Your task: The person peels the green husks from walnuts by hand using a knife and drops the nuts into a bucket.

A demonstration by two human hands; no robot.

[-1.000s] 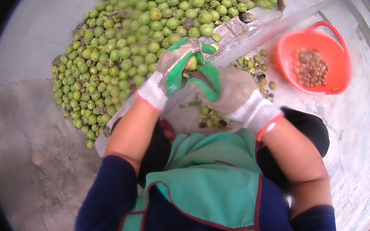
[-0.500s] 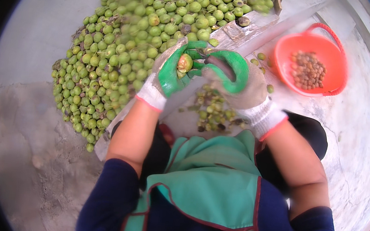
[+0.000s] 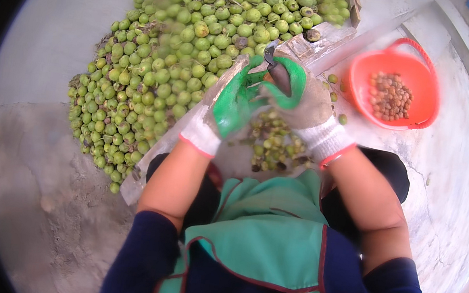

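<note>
Both my hands wear white gloves with green palms. My right hand [image 3: 309, 100] grips a dark-handled knife [image 3: 279, 72], blade end pointing up toward the pile. My left hand [image 3: 229, 102] is curled close against it, fingers closed around a small fruit; only a brownish bit [image 3: 266, 78] shows between the two gloves. The hands are held together just above a small heap of cut green husk pieces [image 3: 272, 145] in front of my knees. Right behind the hands lies a big pile of round green fruits [image 3: 193, 55].
An orange plastic basket [image 3: 366, 106] holding brown shelled nuts [image 3: 390, 96] stands to the right on pale concrete. A pale plank [image 3: 159, 144] edges the fruit pile on my left. A few loose fruits [image 3: 333, 78] lie by the basket. Rough grey ground spreads lower left.
Both hands have risen slightly and closed together; the peeled fruit plainly visible in my left palm before is now mostly covered by the gloves and knife.
</note>
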